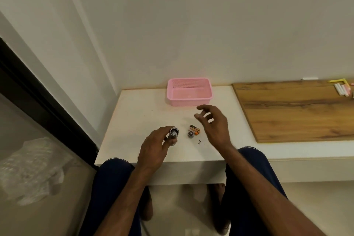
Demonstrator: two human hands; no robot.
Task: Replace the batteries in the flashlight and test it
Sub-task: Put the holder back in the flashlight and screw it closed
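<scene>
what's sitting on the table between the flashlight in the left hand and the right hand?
In the head view, the loose batteries and the flashlight's round end cap lie between the flashlight and the right hand.

Uncapped silver flashlight (173,134) stands upright beside its cap (190,134) and batteries (194,129).
</scene>
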